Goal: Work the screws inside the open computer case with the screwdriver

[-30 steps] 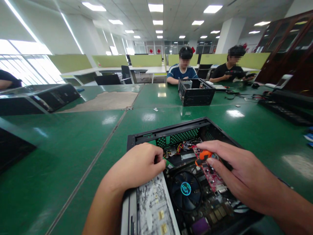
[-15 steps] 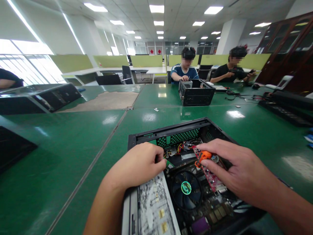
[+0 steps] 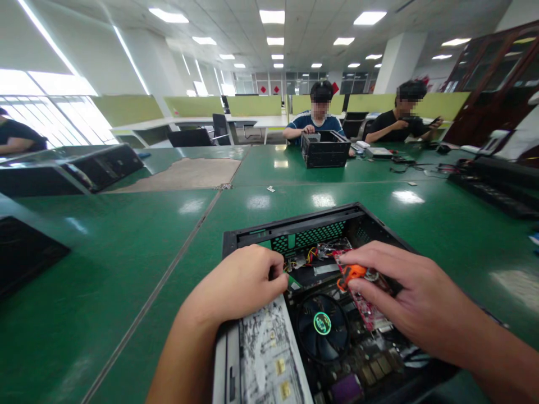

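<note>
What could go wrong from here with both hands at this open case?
The orange tool in the right hand might slip and scratch the red circuit board below it. The left hand, its fingertips at the green board, could bend or knock that board. Yellow and red wires farther inside might get snagged if either hand strays.

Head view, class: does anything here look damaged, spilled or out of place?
Yes. Toward the far left, the green tabletop has a beige patch with a ragged edge, as if its covering had torn away. Nearer, the silver panel in the open computer case carries dark, uneven smears, like wear or label remains.
</note>
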`<state>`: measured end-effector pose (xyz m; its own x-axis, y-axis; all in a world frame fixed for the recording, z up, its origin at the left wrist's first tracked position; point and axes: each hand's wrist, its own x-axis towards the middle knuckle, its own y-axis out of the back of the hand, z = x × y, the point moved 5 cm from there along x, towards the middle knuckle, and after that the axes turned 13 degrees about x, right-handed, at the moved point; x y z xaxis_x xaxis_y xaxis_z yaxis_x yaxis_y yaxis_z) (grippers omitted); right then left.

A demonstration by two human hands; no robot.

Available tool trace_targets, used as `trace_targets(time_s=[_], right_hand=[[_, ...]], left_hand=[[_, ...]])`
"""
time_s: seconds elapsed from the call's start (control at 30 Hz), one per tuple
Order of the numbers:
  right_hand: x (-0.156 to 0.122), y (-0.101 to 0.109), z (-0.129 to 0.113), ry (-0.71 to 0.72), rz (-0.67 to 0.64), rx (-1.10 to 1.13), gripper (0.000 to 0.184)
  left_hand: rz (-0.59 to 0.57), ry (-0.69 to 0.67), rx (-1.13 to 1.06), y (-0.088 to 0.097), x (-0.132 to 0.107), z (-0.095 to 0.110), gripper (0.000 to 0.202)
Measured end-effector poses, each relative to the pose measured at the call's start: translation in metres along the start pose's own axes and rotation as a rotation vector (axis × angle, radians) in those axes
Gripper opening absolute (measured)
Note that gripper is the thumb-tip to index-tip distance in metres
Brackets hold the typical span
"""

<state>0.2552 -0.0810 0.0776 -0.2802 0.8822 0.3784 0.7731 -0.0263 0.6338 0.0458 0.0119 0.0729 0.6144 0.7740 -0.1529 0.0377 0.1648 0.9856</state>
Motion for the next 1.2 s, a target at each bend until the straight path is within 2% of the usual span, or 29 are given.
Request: trace_targets(time_s=[0.1, 0.3, 0.4, 0.57, 0.67, 0.77, 1.0, 1.2], right_hand=[[0.000, -0.001, 0.000, 0.000, -0.013, 0.003, 0.018], [0.000, -0.002, -0.004, 0.039, -0.006, -0.068, 0.036], [-0.006, 0.005, -0.007, 0.040, 0.039, -0.110, 0.034], [-0.043, 0.019, 0.002, 0.063, 0.151, -0.192, 0.033], [-0.069, 0.017, 0.018, 0.096, 0.134, -0.277, 0.041], [-0.082, 0.011, 0.026, 0.153, 0.106, -0.328, 0.047], [-0.072, 0.004, 0.017, 0.183, 0.067, -0.317, 0.047], [-0.073, -0.002, 0.015, 0.141, 0.059, -0.307, 0.048]], left_hand=[[0.004, 0.001, -0.002, 0.000, 0.000, 0.000, 0.024], [0.007, 0.002, -0.006, 0.001, 0.000, 0.000, 0.024], [0.012, 0.002, -0.010, 0.002, -0.001, 0.000, 0.024], [0.006, 0.008, -0.015, 0.001, -0.001, 0.000, 0.022], [0.004, 0.007, -0.011, 0.000, 0.000, 0.000, 0.022], [0.001, 0.004, -0.006, 0.000, 0.000, 0.000, 0.023], [0.001, 0.002, -0.001, -0.002, 0.001, -0.001, 0.024], [-0.002, 0.003, 0.006, -0.001, 0.002, 0.000, 0.023]])
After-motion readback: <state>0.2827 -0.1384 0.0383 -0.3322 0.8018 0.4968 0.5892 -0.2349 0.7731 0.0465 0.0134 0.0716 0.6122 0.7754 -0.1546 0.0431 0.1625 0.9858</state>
